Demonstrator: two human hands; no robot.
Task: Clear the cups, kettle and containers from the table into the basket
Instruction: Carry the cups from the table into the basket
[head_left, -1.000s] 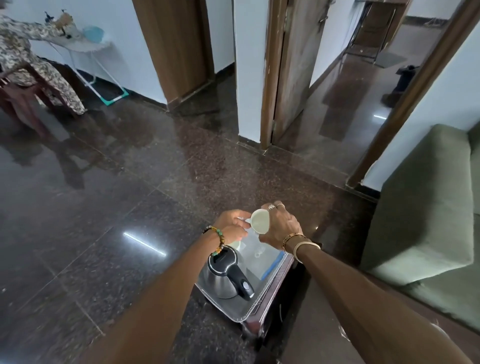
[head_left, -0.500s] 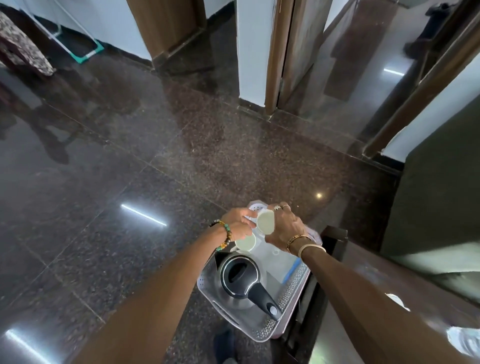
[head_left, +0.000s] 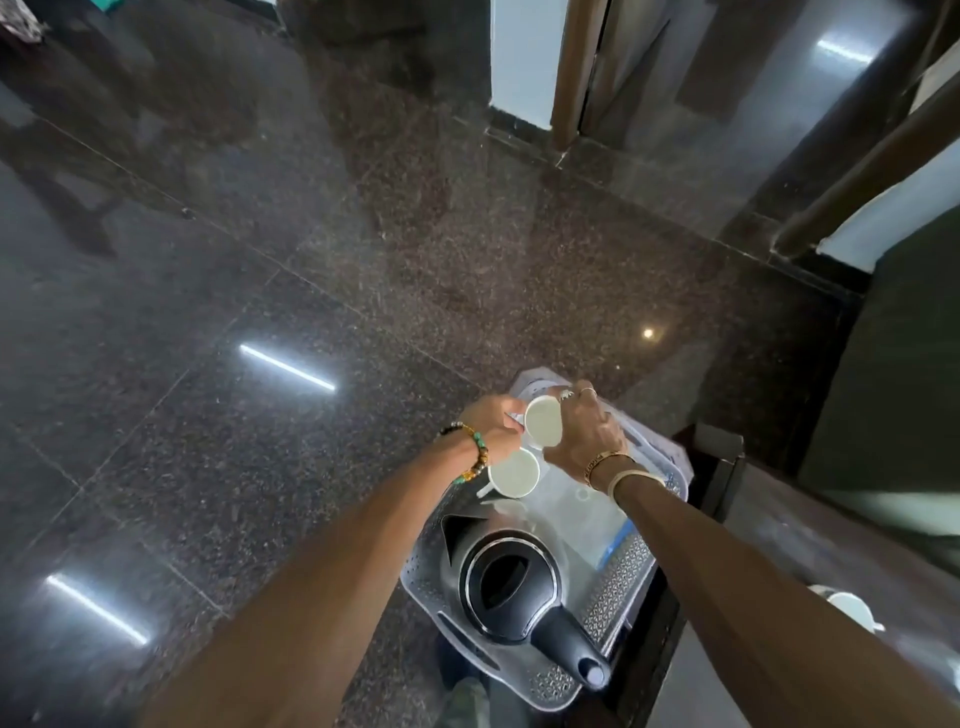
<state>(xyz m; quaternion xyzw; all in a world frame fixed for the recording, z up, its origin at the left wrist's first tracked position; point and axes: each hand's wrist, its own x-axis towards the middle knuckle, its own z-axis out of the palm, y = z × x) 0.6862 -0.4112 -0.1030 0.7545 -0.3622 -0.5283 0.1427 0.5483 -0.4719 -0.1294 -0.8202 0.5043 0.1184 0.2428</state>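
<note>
Hands over grey perforated plastic basket (head_left: 621, 582): right hand (head_left: 584, 434) gripping tilted white cup (head_left: 543, 421), left hand (head_left: 493, 428) clasping second white cup (head_left: 514, 473) below. Black-lidded steel kettle (head_left: 511, 587) sitting inside, beside clear blue-edged container (head_left: 582, 519).

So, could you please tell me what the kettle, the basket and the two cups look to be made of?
Kettle: a shiny metal body, likely steel, with a matte black plastic lid and handle.
Basket: pale grey plastic, judging by its moulded perforated walls.
Cups, one in the right hand and one at the left hand: smooth, white and opaque, probably glazed ceramic, though plastic cannot be ruled out.
</note>
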